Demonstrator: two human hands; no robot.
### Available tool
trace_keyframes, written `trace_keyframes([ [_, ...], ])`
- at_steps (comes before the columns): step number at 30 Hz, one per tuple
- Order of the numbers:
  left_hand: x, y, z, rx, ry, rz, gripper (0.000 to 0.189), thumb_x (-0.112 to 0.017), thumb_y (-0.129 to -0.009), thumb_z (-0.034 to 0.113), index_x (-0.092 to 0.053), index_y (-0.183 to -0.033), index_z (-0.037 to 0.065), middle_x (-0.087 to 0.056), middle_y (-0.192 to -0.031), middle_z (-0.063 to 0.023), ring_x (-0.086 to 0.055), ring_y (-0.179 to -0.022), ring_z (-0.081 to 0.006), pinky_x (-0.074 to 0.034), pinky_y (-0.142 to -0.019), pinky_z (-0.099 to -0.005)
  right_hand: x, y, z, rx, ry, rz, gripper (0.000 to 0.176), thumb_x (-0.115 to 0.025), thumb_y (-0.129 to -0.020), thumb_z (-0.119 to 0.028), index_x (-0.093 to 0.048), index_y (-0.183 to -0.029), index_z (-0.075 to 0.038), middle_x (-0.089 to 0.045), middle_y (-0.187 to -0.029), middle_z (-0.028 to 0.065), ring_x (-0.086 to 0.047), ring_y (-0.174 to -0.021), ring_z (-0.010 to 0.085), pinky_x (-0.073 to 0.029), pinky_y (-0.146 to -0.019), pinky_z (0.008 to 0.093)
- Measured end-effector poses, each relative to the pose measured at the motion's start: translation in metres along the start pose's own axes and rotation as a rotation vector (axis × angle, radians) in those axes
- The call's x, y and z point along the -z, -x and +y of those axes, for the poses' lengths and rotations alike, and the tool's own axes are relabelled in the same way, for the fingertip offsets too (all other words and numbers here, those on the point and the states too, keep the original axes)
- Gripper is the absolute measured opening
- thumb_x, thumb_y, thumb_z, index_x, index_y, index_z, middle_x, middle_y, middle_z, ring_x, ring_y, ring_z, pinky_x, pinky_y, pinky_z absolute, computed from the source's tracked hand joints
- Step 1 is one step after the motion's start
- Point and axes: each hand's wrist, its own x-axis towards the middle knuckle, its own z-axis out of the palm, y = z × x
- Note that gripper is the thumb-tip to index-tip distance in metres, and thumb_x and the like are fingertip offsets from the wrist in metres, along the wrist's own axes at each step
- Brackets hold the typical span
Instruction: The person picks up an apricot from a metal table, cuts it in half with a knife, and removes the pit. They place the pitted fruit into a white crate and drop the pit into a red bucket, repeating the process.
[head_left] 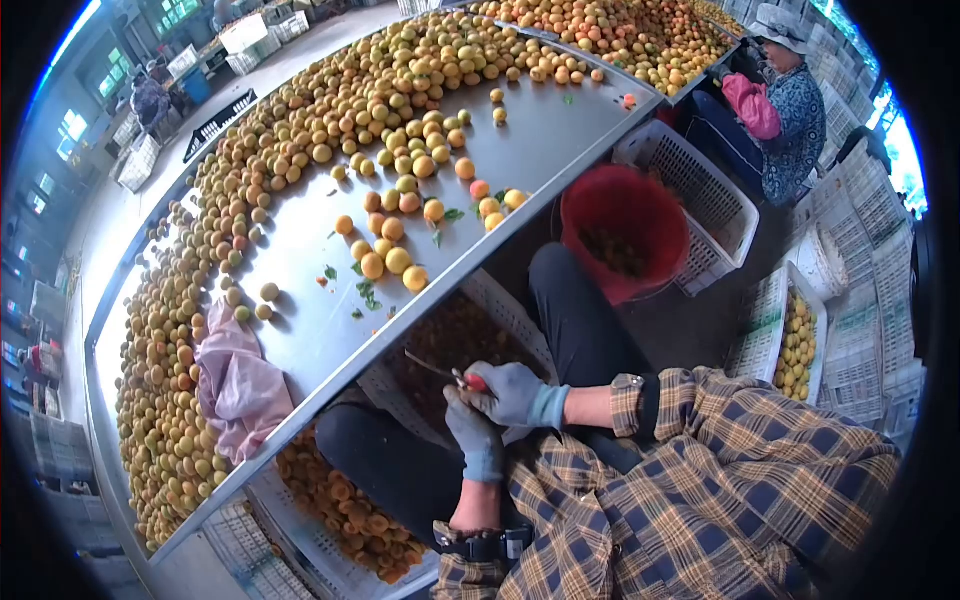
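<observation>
My right hand (515, 393), in a grey glove, is closed around a small knife (428, 364); its thin blade points up and left, and a red part, seemingly its handle, shows between the fingers. My left hand (473, 435), also gloved, is closed just below and touches the right one. Whatever lies inside the left fingers is hidden. Both hands are above a white crate (535, 335) of dark brownish pieces between my knees. Loose apricots (397, 260) and torn green leaves (366, 292) lie on the metal table (310, 240) ahead.
Apricots are heaped along the table's far and left sides, beside a pink cloth (238, 385). Halved apricots (350, 515) fill a crate at lower left. A red bucket (590, 215) and white crate (735, 215) stand right. A co-worker (795, 120) sits beyond.
</observation>
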Motion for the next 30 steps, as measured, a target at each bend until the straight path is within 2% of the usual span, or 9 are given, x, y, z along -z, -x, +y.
trace_keyframes([
  [3,0.005,-0.006,-0.029,-0.304,-0.358,0.116,0.05,-0.029,-0.1,0.038,-0.056,-0.086,-0.002,-0.058,-0.072,-0.008,-0.053,-0.061,-0.0184,-0.039,-0.053,-0.0365,-0.014,-0.009,0.008,-0.203,-0.138,0.107,0.026,-0.058,-0.086,-0.032,-0.056,-0.089,-0.006,-0.061,-0.077,0.0225,-0.059,-0.075,0.0428,-0.049,-0.064,0.0459],
  [6,0.014,-0.014,-0.034,-0.237,-0.11,0.091,0.048,-0.029,-0.1,0.039,-0.055,-0.092,0.0,-0.056,-0.069,-0.0055,-0.053,-0.06,-0.0218,-0.041,-0.054,-0.036,-0.01,-0.014,0.009,-0.238,-0.439,0.127,0.028,-0.054,-0.091,-0.032,-0.058,-0.089,-0.004,-0.063,-0.069,0.0134,-0.063,-0.065,0.0305,-0.051,-0.059,0.0369],
  [8,0.028,-0.02,-0.027,0.251,0.992,-0.641,0.047,-0.029,-0.098,0.041,-0.055,-0.104,0.002,-0.062,-0.088,-0.008,-0.057,-0.072,-0.0202,-0.048,-0.064,-0.032,0.019,-0.009,0.004,-0.492,-1.018,-0.08,0.032,-0.045,-0.096,-0.034,-0.057,-0.101,-0.005,-0.059,-0.067,0.0025,-0.054,-0.047,0.0093,-0.046,-0.045,0.0221],
  [12,0.007,-0.008,0.01,0.32,1.014,-0.212,0.045,-0.032,-0.097,0.039,-0.05,-0.117,0.004,-0.058,-0.107,-0.0092,-0.058,-0.098,-0.0205,-0.05,-0.083,-0.0358,0.03,0.0,0.002,-0.411,-1.169,-0.267,0.036,-0.047,-0.096,-0.033,-0.055,-0.112,-0.002,-0.062,-0.079,0.0053,-0.054,-0.051,0.0057,-0.045,-0.047,0.0182],
  [15,0.01,-0.006,0.0,0.259,0.94,-0.248,0.045,-0.033,-0.096,0.037,-0.05,-0.119,0.003,-0.059,-0.108,-0.01,-0.057,-0.102,-0.0243,-0.047,-0.089,-0.0385,0.012,0.0,0.003,0.291,-0.413,-0.116,0.034,-0.051,-0.095,-0.028,-0.055,-0.115,-0.001,-0.063,-0.087,0.0033,-0.055,-0.07,0.0011,-0.045,-0.059,0.0155],
  [19,0.012,-0.005,0.002,0.383,1.135,-0.442,0.044,-0.036,-0.096,0.037,-0.051,-0.119,0.003,-0.06,-0.104,-0.0112,-0.058,-0.095,-0.0259,-0.048,-0.087,-0.0376,0.057,-0.018,-0.033,-0.282,-0.965,-0.153,0.022,-0.052,-0.093,-0.015,-0.057,-0.111,-0.004,-0.055,-0.08,-0.0033,-0.049,-0.065,0.0003,-0.042,-0.057,0.0159],
  [27,0.013,-0.002,-0.018,0.609,0.997,-0.579,0.042,-0.042,-0.093,0.044,-0.053,-0.111,0.007,-0.06,-0.095,-0.0078,-0.06,-0.081,-0.0204,-0.052,-0.073,-0.0319,0.051,-0.035,-0.036,-0.159,-1.199,-0.006,0.012,-0.051,-0.088,-0.005,-0.06,-0.095,-0.002,-0.044,-0.06,-0.0063,-0.04,-0.05,-0.0002,-0.033,-0.046,0.0161],
  [28,-0.005,0.011,0.011,0.616,0.799,-0.337,0.044,-0.038,-0.095,0.049,-0.052,-0.099,0.007,-0.057,-0.08,-0.0057,-0.051,-0.06,-0.015,-0.041,-0.052,-0.0217,0.048,-0.034,-0.038,-0.169,-1.213,0.025,0.011,-0.052,-0.088,-0.007,-0.06,-0.094,-0.002,-0.042,-0.059,-0.0069,-0.037,-0.048,-0.0006,-0.029,-0.043,0.017],
  [30,-0.008,0.014,0.013,0.624,0.784,-0.311,0.045,-0.038,-0.094,0.051,-0.053,-0.098,0.008,-0.057,-0.079,-0.0049,-0.051,-0.06,-0.0141,-0.04,-0.051,-0.0216,0.047,-0.033,-0.041,-0.179,-1.17,0.031,0.012,-0.05,-0.089,-0.008,-0.058,-0.093,0.0,-0.04,-0.057,-0.0057,-0.036,-0.048,0.001,-0.029,-0.045,0.0179],
])
